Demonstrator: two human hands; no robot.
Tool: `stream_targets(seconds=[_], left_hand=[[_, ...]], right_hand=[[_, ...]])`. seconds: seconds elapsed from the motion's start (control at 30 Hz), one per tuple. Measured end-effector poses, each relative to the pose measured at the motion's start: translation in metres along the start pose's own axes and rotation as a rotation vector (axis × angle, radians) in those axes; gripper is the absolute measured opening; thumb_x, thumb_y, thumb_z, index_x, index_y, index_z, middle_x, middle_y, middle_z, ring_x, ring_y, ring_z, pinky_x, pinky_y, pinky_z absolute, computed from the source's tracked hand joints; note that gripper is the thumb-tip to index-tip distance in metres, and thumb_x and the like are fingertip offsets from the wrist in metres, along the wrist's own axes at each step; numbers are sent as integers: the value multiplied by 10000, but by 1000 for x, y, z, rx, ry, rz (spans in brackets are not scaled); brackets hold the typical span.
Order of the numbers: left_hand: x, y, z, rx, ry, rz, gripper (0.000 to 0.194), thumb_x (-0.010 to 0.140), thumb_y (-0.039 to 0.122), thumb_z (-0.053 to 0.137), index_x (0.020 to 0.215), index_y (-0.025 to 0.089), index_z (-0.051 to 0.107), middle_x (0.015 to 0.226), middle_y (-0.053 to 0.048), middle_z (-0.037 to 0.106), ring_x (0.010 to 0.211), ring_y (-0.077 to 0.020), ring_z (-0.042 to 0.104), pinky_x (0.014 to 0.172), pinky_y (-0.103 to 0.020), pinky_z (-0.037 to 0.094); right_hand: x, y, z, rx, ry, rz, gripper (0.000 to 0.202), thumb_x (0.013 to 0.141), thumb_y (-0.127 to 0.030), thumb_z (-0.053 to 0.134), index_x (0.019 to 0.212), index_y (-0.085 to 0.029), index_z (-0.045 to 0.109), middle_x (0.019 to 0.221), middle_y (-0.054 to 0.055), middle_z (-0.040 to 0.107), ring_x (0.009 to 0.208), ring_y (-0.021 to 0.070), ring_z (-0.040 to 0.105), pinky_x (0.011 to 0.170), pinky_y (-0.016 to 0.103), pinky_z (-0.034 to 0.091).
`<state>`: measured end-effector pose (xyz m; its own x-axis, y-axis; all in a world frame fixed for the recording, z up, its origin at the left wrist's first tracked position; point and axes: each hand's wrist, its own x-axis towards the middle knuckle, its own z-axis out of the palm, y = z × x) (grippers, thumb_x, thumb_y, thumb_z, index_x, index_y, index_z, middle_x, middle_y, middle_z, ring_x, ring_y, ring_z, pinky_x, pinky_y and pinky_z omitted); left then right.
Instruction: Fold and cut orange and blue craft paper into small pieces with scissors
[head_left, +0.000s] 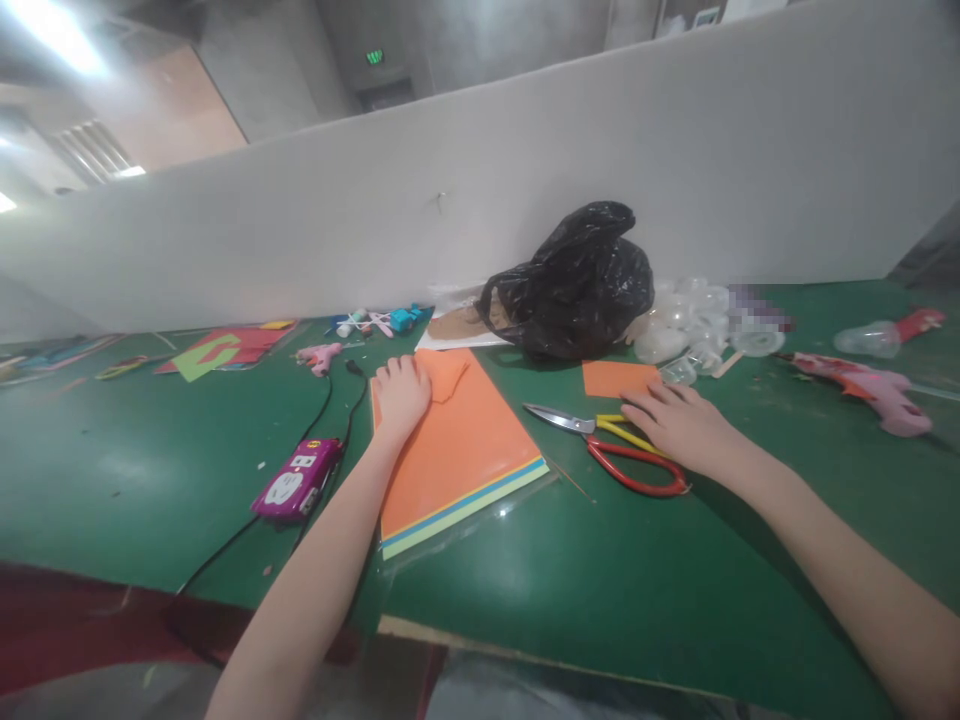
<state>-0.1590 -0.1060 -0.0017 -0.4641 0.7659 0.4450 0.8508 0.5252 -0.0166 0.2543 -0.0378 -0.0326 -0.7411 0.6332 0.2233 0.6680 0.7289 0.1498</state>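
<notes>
My left hand (402,400) lies on a stack of coloured paper (472,455), its fingers stretched toward the far edge. The top sheet is orange, with yellow, blue and pale green edges showing beneath. Beside my left thumb is a small cut orange paper piece (448,378), lying on the stack. My right hand (682,425) rests with fingers spread over the handles of the scissors (637,470), which have one red and one yellow loop. Its fingertips reach the edge of a smaller orange paper rectangle (616,379). The scissor blades point left, toward the stack.
A black plastic bag (577,285) and clear plastic cups (686,320) stand by the white partition (337,215). Pink glue guns (874,390) (321,357) lie right and left. A purple power strip (298,482) with black cords sits left, before red and green paper (202,358).
</notes>
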Motion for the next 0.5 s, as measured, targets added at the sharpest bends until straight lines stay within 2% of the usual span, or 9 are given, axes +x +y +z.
stream_targets(seconds=[0.1, 0.2, 0.33, 0.5], left_hand=[[0, 0, 0, -1, -6, 1, 399, 992, 343, 314, 1175, 116, 586, 1186, -196, 599, 1089, -375, 526, 915, -434, 395], [1, 0, 0, -1, -6, -2, 401, 994, 342, 308, 1180, 119, 584, 1192, -194, 599, 1094, -375, 527, 916, -429, 394], [0, 0, 1, -4, -11, -1, 393, 993, 342, 314, 1177, 126, 585, 1190, -189, 604, 1088, -371, 535, 921, -424, 392], [0, 0, 1, -12, -16, 2, 391, 989, 340, 324, 1176, 119, 588, 1187, -190, 604, 1089, -373, 535, 922, -427, 393]], right_hand=[[0, 0, -1, -66, -21, -46, 456, 926, -122, 350, 1208, -209, 698, 1370, 111, 636, 1250, 377, 546, 985, 532, 432], [1, -2, -2, -22, -24, -55, 456, 935, -154, 346, 1206, -240, 702, 1359, 98, 646, 1234, 352, 562, 973, 523, 447], [3, -4, 1, 102, -10, 9, 463, 953, -234, 319, 1204, -268, 707, 1331, 92, 661, 1257, 327, 546, 972, 502, 456], [4, -3, 8, 118, 16, 82, 512, 977, -281, 256, 1235, -244, 696, 1282, 124, 674, 1234, 317, 556, 971, 488, 453]])
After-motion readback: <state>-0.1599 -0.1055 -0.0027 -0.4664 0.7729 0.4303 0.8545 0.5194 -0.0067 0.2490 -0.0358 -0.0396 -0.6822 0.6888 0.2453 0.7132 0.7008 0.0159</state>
